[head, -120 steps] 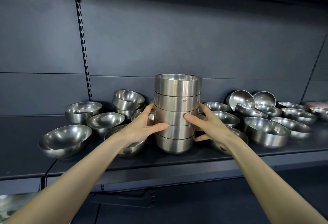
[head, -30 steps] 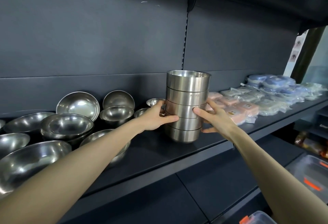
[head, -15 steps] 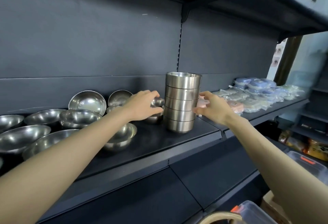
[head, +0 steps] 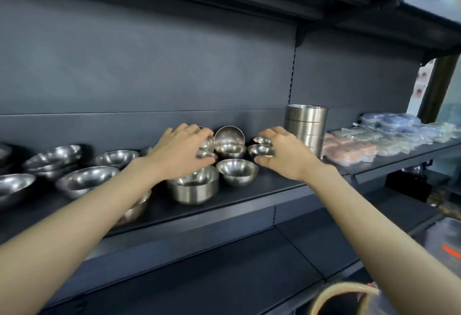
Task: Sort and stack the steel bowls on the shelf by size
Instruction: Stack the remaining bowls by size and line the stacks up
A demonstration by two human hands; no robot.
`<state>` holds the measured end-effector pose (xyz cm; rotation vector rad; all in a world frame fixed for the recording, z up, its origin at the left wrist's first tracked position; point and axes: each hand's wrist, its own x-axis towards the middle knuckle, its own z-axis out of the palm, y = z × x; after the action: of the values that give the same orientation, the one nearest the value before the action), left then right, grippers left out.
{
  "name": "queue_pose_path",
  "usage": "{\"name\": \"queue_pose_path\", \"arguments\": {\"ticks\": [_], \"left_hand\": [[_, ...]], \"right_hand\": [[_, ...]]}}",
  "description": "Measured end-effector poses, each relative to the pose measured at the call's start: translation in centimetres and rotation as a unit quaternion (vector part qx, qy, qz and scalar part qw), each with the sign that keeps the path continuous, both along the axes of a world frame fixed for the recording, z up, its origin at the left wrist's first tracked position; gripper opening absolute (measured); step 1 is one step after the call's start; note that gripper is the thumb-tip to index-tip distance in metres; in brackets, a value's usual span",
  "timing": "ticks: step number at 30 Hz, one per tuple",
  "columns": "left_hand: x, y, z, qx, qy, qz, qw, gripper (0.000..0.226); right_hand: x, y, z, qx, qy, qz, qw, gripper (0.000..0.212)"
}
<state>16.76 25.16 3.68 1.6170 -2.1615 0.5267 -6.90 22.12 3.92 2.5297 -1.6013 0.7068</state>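
- Bowls [head: 237,172] lay loose; we judged the small ones were being gathered.
- Left hand [head: 178,155] curled round a tilted bowl [head: 209,143]; right hand [head: 284,157] half-curled at a shallow bowl [head: 260,150], grip unclear.
- Next called for nesting matching sizes.

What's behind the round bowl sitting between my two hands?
Behind the round bowl sits an upright bowl, with a tilted bowl on edge behind that. The left hand hides most of the small bowls beside them.

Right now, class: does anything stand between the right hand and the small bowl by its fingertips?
Nothing visible does. The right hand has fingers above and thumb below the small bowl; whether it grips yet is unclear. The tall stack stands behind the hand, aside.
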Motion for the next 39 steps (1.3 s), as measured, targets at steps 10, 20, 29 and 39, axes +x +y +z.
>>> {"name": "queue_pose_path", "arguments": {"ticks": [10,20,29,39], "left_hand": [[9.3,7.4,-2.7,0.012,-0.011,0.066,0.998,0.065],[12.1,7.1,-5.3,0.053,0.061,0.088,0.993,0.069],[9.6,2.4,-7.6,0.154,0.204,0.055,0.965,0.087],[8.8,-2.4,-8.2,0.210,0.201,0.068,0.954,0.093]], "right_hand": [[9.2,2.9,-2.8,0.027,-0.009,0.064,0.998,0.059],[11.8,0.4,-4.5,0.063,-0.026,0.100,0.993,0.068],[10.1,-2.3,-6.1,0.126,-0.081,0.117,0.982,0.079],[9.4,-4.5,-7.2,0.178,-0.165,0.137,0.960,0.091]]}}
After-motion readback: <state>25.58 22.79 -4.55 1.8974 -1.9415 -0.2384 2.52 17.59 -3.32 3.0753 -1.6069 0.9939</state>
